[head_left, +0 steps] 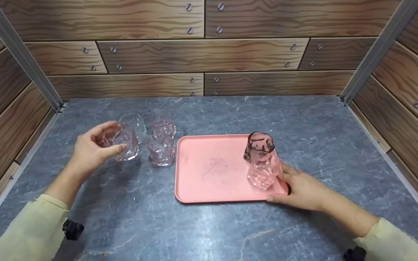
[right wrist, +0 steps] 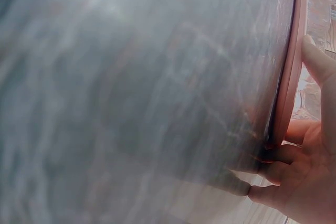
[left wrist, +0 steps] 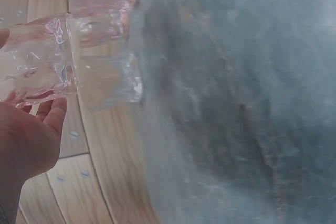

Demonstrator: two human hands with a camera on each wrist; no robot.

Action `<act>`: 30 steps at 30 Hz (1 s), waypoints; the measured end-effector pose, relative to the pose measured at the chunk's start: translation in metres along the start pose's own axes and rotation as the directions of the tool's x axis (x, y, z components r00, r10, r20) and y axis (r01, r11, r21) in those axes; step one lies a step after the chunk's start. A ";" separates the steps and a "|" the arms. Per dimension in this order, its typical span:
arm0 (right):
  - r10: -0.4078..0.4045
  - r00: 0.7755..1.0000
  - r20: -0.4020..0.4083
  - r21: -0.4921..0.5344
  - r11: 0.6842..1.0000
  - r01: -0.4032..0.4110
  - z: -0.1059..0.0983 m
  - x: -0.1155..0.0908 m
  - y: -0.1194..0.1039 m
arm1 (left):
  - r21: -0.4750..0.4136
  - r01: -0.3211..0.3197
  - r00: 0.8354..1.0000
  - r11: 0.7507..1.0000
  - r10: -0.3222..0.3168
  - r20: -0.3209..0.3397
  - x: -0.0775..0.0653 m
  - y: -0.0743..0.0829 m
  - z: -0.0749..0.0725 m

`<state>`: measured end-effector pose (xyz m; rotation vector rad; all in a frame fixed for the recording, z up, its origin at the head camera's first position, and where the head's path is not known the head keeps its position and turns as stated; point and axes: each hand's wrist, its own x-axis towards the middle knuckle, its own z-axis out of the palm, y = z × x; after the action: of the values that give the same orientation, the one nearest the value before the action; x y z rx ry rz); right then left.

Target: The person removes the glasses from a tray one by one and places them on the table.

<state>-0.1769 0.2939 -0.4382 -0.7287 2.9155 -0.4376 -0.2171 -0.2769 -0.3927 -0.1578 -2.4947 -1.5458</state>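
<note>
Two glasses stand at the right end of the pink tray (head_left: 212,186) in the head view, a dark purple glass (head_left: 259,143) at the back and a pale pink glass (head_left: 261,174) just in front of it; whether they touch, you cannot tell. Your right hand (head_left: 305,188) grips the tray at its near right corner, thumb at the near rim and fingers along the right edge. Left of the tray, your left hand (head_left: 94,146) holds a pinkish glass (head_left: 128,145), thumb and fingers curved round it and parted about as wide as its body. Behind that stands a clear glass (head_left: 140,127), and nearer the tray a rear glass (head_left: 164,125) and a front glass (head_left: 162,151), both pink-tinted, stand in line on the grey tabletop (head_left: 194,232). Your left wrist view shows the held glass with its base off the tabletop, other glasses beyond it, and wood-patterned panels (left wrist: 118,166) behind. Your right wrist view shows the tray's rim between your thumb and lower fingers; the glassware past them shows only in part.
</note>
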 end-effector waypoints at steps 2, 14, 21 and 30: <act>0.005 1.000 0.006 0.002 1.000 -0.005 0.000 0.000 0.000 | 0.002 0.008 1.000 1.000 -0.008 0.000 0.000 -0.006 0.001; 0.019 1.000 0.009 0.006 1.000 -0.019 0.001 -0.001 0.000 | 0.002 0.070 0.997 0.998 -0.070 0.041 0.000 -0.028 0.011; 0.006 1.000 -0.003 0.005 1.000 -0.006 0.000 -0.001 -0.001 | -0.018 0.113 0.992 0.993 -0.112 0.064 0.000 -0.034 0.015; 0.013 1.000 -0.005 0.011 1.000 -0.013 0.000 0.000 -0.001 | -0.030 0.147 0.986 0.989 -0.144 0.079 -0.001 -0.039 0.017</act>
<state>-0.1766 0.2930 -0.4384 -0.7086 2.9180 -0.4544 -0.2253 -0.2789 -0.4343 -0.0415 -2.5909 -1.6712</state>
